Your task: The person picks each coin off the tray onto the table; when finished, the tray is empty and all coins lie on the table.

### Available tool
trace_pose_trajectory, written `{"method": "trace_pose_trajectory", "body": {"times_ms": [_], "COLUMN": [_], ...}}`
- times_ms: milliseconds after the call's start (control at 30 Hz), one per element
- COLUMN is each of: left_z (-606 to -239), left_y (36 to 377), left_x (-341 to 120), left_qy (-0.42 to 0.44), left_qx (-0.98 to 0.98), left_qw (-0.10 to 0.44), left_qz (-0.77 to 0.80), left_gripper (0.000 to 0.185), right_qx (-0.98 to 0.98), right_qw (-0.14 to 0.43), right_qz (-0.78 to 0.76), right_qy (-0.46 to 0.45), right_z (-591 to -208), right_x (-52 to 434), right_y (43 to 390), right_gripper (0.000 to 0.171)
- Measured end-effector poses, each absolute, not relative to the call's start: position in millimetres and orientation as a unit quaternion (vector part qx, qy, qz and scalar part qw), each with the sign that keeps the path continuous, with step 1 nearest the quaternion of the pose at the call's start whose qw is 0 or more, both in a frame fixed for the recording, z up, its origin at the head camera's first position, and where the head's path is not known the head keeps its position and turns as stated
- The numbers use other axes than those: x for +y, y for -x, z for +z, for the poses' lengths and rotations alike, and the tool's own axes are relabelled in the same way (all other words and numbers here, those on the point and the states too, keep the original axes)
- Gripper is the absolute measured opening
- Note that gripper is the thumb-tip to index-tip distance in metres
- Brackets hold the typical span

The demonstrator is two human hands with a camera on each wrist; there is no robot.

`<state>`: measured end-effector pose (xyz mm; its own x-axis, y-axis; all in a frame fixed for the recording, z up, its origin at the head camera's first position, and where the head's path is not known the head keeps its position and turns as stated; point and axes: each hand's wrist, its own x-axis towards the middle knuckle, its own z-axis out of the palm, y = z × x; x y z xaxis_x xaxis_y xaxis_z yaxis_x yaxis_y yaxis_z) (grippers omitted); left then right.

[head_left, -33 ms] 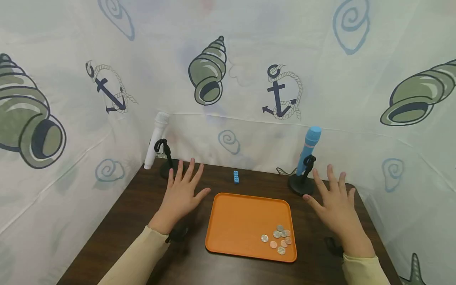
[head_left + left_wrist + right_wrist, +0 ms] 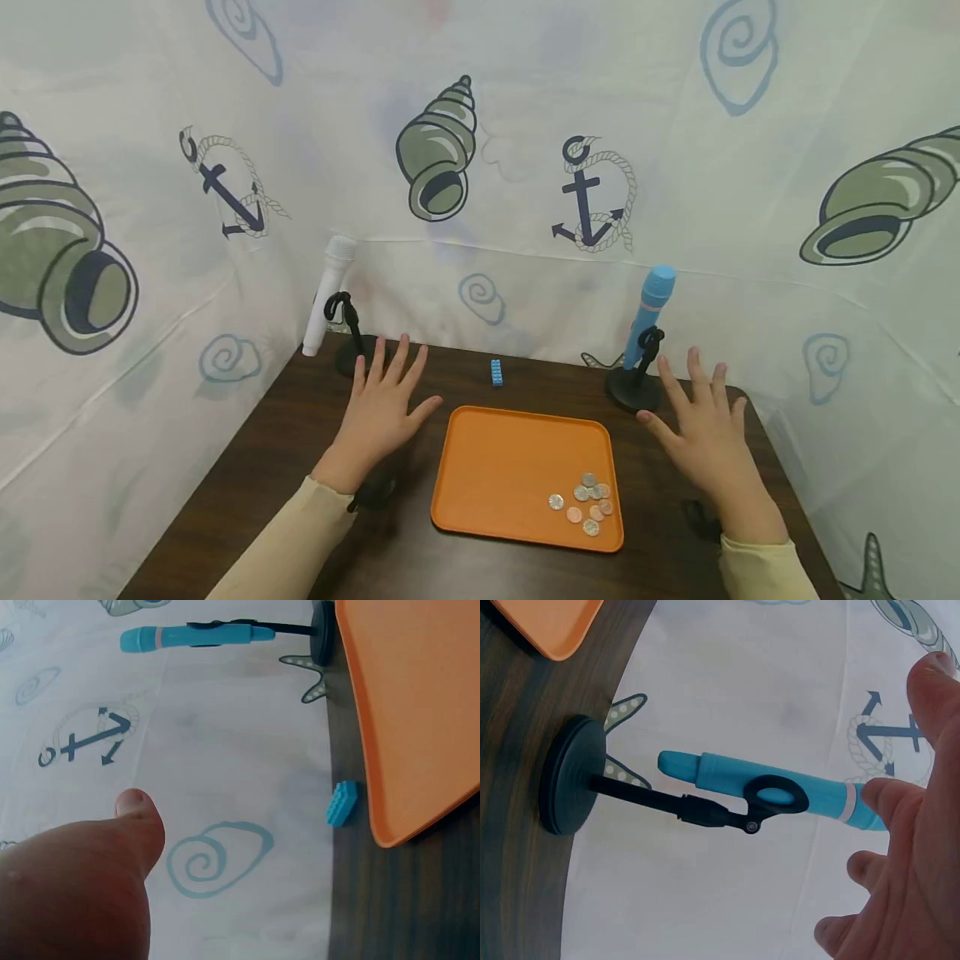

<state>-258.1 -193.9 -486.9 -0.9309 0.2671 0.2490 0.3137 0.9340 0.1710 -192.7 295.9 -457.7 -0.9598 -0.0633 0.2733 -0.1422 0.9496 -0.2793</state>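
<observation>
Both hands hover over the dark table with fingers spread, holding nothing. In the head view my left hand (image 2: 377,417) is left of the orange tray (image 2: 495,467), near the black stand that holds a white toy microphone (image 2: 327,296). To the tray's right is my right hand (image 2: 708,442), close to a blue toy microphone (image 2: 648,312) on its own black stand (image 2: 633,389). Several silver and copper coins (image 2: 581,493) lie in the tray's front right corner. Behind the tray sits a small blue toy brick (image 2: 497,372). The left wrist view shows mainly the left thumb (image 2: 139,825).
A white cloth (image 2: 517,275) printed with shells and anchors hangs behind and beside the dark wooden table (image 2: 300,433). Its lower part meets the table's back edge. The two microphone stands are at the back left and back right of the table.
</observation>
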Motion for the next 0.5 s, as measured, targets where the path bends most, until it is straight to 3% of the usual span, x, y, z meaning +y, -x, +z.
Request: {"method": "trace_pose_trajectory", "body": {"times_ms": [233, 500], "left_z": [-514, -557], "left_y": [260, 256], "left_x": [-195, -182], "left_qy": [0.144, 0.132], "left_qx": [-0.973, -0.943], "left_qw": [0.095, 0.008], "left_qz": [-0.154, -0.305], "left_gripper": [0.088, 0.081], "right_qx": [-0.975, -0.962], "right_qw": [0.133, 0.152], "right_qz": [0.164, 0.201], "right_qy": [-0.071, -0.105], "right_z": [-472, -487], "right_x": [295, 283], "right_y": [189, 186], "right_gripper": [0.09, 0.085]}}
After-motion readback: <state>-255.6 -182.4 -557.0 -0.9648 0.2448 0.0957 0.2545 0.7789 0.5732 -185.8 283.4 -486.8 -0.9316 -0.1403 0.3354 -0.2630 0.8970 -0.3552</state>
